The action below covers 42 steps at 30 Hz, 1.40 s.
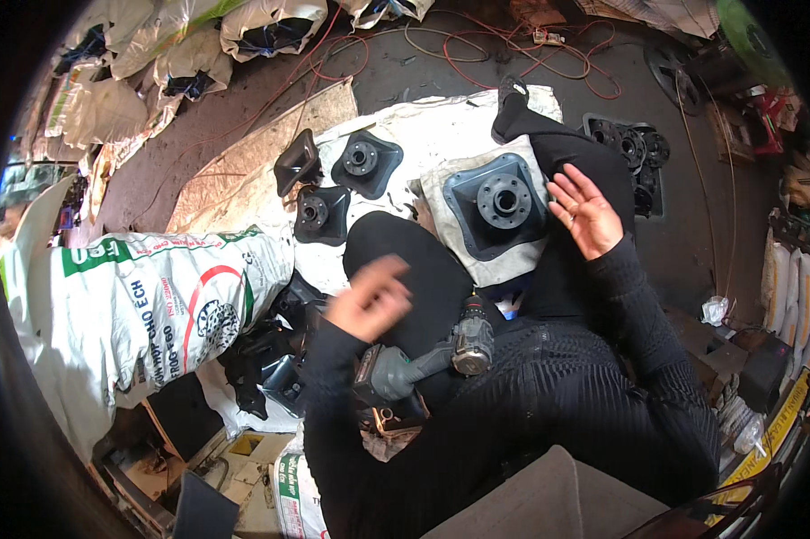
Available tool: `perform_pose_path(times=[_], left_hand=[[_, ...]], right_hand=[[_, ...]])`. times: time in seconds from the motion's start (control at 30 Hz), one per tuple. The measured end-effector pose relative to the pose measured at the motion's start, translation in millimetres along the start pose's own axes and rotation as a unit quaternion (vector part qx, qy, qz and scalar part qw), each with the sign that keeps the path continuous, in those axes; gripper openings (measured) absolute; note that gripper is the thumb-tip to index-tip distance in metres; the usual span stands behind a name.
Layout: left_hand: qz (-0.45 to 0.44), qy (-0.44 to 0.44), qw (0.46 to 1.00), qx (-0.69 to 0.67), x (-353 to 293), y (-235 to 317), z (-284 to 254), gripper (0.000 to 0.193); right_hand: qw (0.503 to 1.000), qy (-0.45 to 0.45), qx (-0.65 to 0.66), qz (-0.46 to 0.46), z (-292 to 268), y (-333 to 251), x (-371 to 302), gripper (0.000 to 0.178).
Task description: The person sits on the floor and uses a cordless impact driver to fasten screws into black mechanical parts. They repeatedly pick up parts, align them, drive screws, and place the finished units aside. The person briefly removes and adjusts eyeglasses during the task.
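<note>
R hand (586, 214) is open, fingers spread, palm facing up/inward, holding nothing. It hovers just beside the right edge of a black square flanged part (502, 204) w/ a round bolted hub in the middle. That part lies flat on a pale cloth (493, 260) draped over the person's raised right knee, approx. centre of the view.

L hand (371, 298) is motion-blurred; fingers look loosely curled, can't tell exactly, but nothing is seen in it. It's above the left thigh, well apart from the flanged part on the cloth. Just below it, in the lap, rests a grey power tool (423, 359) w/ a round metal head pointing toward the knee; neither hand touches it.

Person sits on the floor in black sleeves and trousers, legs stretched fwd, one black-socked foot (511, 97) at the far end.

Further out: three similar black flanged parts (362, 163) lie on a white sheet (423, 126) on the floor ahead-left of the knees, one tipped on its side. More dark parts are heaped by the left hip next to a big white printed sack (153, 296). On the right, a black tray (634, 148) holds a stack of the same kind of parts. Red and pale cables (513, 54) loop over the dark floor at the top, w/ filled plastic bags (153, 54) along the upper left.
</note>
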<state>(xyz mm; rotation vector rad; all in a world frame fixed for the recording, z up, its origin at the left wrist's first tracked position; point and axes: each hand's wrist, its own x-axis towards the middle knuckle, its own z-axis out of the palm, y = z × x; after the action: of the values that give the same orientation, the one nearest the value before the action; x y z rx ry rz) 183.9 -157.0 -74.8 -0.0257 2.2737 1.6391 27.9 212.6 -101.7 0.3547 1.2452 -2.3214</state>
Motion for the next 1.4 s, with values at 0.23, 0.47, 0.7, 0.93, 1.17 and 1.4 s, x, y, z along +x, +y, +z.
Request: perform_pose_path(times=[0.23,0.47,0.7,0.93,1.17,1.4], left_hand=[[-0.062,-0.018,0.914,0.4,-32,47,137,0.081],[-0.092,0.029,0.98,0.176,-8,81,114,0.045],[0.015,0.048,0.986,-0.161,-5,126,112,0.057],[0.009,-0.049,0.998,0.037,8,141,107,0.059],[0.081,-0.046,0.978,0.187,2,133,100,0.062],[-0.01,-0.024,0.999,0.039,-3,125,95,0.043]], right_hand=[[0.988,-0.113,0.106,-0.004,-6,13,-33,0.069],[0.881,-0.169,-0.352,-0.268,-13,13,-57,0.081],[0.816,-0.193,-0.447,-0.312,-10,7,-64,0.088],[0.798,-0.221,-0.452,-0.332,-6,2,-63,0.094],[0.775,-0.239,-0.484,-0.328,-2,-1,-60,0.092],[0.754,-0.284,-0.514,-0.294,3,-5,-55,0.095]])
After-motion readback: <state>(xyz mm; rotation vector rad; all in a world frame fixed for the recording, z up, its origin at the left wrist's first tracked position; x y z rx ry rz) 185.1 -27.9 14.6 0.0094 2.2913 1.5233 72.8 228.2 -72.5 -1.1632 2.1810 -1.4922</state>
